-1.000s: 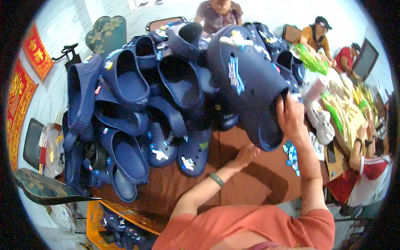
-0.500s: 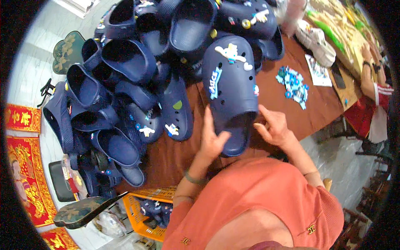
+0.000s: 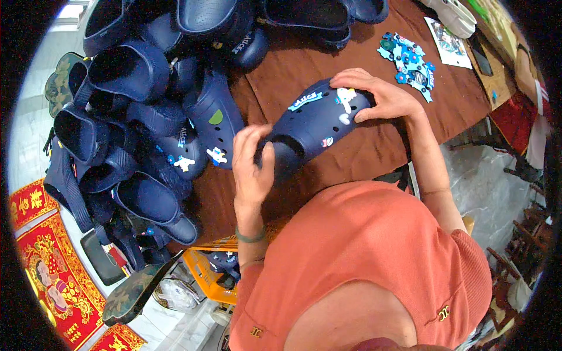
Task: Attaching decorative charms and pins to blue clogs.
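Observation:
Held between my two hands over the table is a navy clog (image 3: 313, 126), toe to the right and heel to the left. Shoe charms dot its upper: a light blue lettered one, a white character and a white heart. My right hand (image 3: 386, 98) is closed round the toe, thumb on the near side. At the heel end my left hand (image 3: 252, 164) curls its fingers and thumb about the rim. Just left of that hand lies another navy clog (image 3: 218, 117) with a green half-round patch and a white charm.
A large heap of navy clogs (image 3: 130, 73) covers the left and far side of the brown tablecloth (image 3: 363, 158). Loose blue charms (image 3: 407, 64) lie at the far right, near a printed sheet (image 3: 448, 44) and a white shoe (image 3: 453, 16). Below the table's edge stands an orange crate (image 3: 205, 275).
The clog has turned clockwise, its toe swinging from far to right. My right hand has gone from its heel end to the toe; my left hand has moved left to the heel.

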Tool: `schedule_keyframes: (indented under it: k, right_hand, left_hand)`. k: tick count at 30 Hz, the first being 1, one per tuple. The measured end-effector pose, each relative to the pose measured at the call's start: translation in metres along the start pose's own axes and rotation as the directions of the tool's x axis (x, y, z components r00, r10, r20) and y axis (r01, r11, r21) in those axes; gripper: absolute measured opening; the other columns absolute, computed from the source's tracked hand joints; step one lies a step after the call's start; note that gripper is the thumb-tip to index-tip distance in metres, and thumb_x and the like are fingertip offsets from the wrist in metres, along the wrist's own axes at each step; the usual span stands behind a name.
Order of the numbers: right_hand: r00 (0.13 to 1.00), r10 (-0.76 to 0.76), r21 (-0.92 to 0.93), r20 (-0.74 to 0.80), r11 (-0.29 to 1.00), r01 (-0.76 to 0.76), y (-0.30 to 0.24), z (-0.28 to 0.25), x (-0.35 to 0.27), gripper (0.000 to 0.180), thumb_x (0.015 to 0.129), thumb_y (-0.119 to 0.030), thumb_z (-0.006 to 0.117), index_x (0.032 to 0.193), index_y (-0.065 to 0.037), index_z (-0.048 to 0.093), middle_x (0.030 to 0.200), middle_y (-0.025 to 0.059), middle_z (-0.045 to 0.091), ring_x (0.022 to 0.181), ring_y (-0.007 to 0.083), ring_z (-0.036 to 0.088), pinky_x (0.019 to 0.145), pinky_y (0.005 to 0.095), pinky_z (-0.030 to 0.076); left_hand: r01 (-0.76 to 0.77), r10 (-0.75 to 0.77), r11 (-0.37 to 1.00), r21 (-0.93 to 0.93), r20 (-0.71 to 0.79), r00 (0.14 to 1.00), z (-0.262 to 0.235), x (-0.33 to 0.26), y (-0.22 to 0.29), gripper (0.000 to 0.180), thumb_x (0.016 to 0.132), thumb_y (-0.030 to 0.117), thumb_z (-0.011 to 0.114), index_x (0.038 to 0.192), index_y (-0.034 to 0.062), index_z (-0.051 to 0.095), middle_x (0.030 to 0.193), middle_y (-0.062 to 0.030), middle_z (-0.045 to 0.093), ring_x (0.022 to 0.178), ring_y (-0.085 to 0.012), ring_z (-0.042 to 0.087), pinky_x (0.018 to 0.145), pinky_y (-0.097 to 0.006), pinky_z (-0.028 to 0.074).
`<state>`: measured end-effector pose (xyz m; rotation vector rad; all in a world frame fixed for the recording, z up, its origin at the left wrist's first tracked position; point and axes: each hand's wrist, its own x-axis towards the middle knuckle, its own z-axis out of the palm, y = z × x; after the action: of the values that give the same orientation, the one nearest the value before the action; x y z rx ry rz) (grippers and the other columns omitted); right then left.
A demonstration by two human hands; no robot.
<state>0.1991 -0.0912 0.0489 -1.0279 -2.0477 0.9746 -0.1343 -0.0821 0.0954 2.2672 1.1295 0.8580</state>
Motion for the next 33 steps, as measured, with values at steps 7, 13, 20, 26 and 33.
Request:
schedule_keyframes:
  k: [7, 13, 20, 26, 33]
  right_hand:
    - [0.969, -0.045, -0.305, -0.244, 0.952, -0.032, -0.016, 0.022, 0.012, 0.035, 0.083, -0.028, 0.071, 0.110, -0.005, 0.066, 0.112, 0.0138, 0.060, 0.112, 0.0313, 0.054, 0.099, 0.0409, 0.042]
    - [0.920, -0.094, -0.509, -0.380, 0.852, -0.123, -0.030, 0.024, 0.026, 0.026, 0.086, -0.028, 0.066, 0.081, -0.004, 0.063, 0.086, 0.0111, 0.060, 0.087, 0.0305, 0.059, 0.076, 0.0421, 0.049]
    - [0.978, 0.016, -0.595, -0.209, 0.791, -0.140, -0.024, 0.019, 0.034, 0.032, 0.088, -0.034, 0.059, 0.077, -0.004, 0.063, 0.080, 0.0149, 0.061, 0.080, 0.0340, 0.061, 0.067, 0.0445, 0.048]
    - [0.919, -0.043, -0.515, -0.391, 0.838, -0.180, -0.022, 0.022, 0.022, 0.027, 0.084, -0.024, 0.062, 0.065, -0.005, 0.058, 0.063, 0.0136, 0.057, 0.062, 0.0342, 0.059, 0.055, 0.0446, 0.046]
    - [0.628, 0.342, -0.020, -0.699, 0.869, -0.495, 0.012, 0.018, 0.007, 0.041, 0.086, -0.027, 0.069, 0.061, -0.003, 0.046, 0.053, 0.0089, 0.045, 0.046, 0.0163, 0.046, 0.047, 0.0331, 0.037]
  left_hand:
    - [0.751, -0.603, 0.597, -0.282, 0.459, 0.653, 0.020, 0.000, 0.011, 0.037, 0.099, 0.039, 0.050, 0.098, 0.0059, 0.067, 0.091, -0.0059, 0.066, 0.083, -0.0137, 0.060, 0.077, -0.030, 0.045]
    - [0.716, -0.430, 0.024, -0.698, 0.640, 0.637, 0.058, 0.018, 0.004, 0.045, 0.099, 0.035, 0.052, 0.127, 0.0002, 0.055, 0.126, -0.0096, 0.061, 0.108, -0.0199, 0.062, 0.092, -0.035, 0.048]
    - [0.690, -0.319, -0.131, -0.711, 0.690, 0.650, 0.064, 0.028, 0.011, 0.044, 0.099, 0.028, 0.053, 0.130, -0.0028, 0.052, 0.128, -0.0139, 0.059, 0.114, -0.0241, 0.060, 0.102, -0.038, 0.045]
    - [0.689, -0.294, -0.178, -0.702, 0.706, 0.644, 0.064, 0.031, 0.008, 0.042, 0.095, 0.022, 0.057, 0.128, -0.0033, 0.053, 0.126, -0.0144, 0.060, 0.113, -0.0248, 0.061, 0.101, -0.038, 0.046]
    - [0.753, -0.329, -0.039, -0.657, 0.720, 0.611, 0.056, 0.023, 0.013, 0.038, 0.088, 0.025, 0.059, 0.112, -0.0049, 0.062, 0.111, -0.0097, 0.064, 0.102, -0.0191, 0.061, 0.093, -0.032, 0.045]
